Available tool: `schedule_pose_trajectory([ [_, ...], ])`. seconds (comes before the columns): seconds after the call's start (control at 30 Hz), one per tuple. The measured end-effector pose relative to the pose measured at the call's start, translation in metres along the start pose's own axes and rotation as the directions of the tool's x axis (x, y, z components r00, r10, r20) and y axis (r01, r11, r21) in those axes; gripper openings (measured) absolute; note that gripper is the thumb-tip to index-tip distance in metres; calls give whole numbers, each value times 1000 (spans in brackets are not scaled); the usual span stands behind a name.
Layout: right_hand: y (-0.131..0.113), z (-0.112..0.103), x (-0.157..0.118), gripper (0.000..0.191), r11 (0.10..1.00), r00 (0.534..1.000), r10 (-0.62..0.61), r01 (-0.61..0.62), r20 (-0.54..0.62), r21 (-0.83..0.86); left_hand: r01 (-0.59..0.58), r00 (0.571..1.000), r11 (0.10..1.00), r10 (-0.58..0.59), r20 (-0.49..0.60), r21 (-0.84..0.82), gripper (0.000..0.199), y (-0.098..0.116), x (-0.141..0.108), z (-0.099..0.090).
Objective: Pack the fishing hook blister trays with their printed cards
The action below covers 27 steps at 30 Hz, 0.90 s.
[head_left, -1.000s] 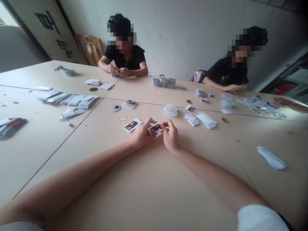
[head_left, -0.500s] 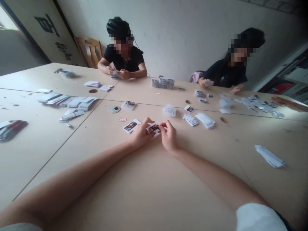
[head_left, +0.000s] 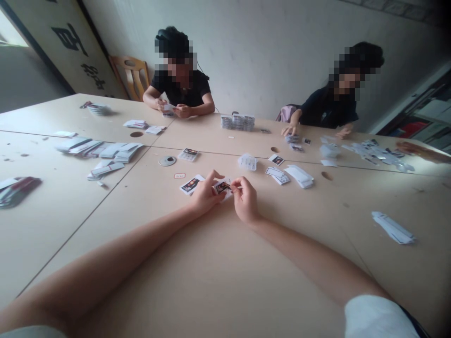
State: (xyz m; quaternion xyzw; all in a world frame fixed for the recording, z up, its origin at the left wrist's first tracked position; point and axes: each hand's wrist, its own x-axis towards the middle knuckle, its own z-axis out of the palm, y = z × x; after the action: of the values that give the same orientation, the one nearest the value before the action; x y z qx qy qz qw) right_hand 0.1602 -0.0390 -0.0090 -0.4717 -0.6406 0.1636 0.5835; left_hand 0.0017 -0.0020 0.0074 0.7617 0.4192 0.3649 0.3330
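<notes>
left hand [head_left: 206,196] clamped on the dark-printed card [head_left: 221,188] over the bench [head_left: 225,267], right hand [head_left: 245,201] pinching its right end; looks light, thin, probably easy to crease, so best held by opposite edges

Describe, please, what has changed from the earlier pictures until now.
One hand of the co-worker at picture right moved leftward across the picture, away from the other hand, onto the small stack; the pale piece it held shortly before is no longer distinct. The left hand still holds the printed piece, the right hand's fingers at its edge.
</notes>
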Motion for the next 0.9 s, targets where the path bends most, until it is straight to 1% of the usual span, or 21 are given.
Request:
schedule_pose_trajectory([
  [0.4,-6,1,-2,14,997,997,-74,75,10,-37,37,994,993,-25,-105,116,35,5,1,0],
  [0.57,-8,0,-3,14,993,995,-98,98,10,-59,55,989,986,-32,-146,158,36,3,0,2],
  [0.9,-11,-1,-5,13,985,990,-142,141,-2,-102,54,978,976,-9,-210,211,38,3,0,2],
])
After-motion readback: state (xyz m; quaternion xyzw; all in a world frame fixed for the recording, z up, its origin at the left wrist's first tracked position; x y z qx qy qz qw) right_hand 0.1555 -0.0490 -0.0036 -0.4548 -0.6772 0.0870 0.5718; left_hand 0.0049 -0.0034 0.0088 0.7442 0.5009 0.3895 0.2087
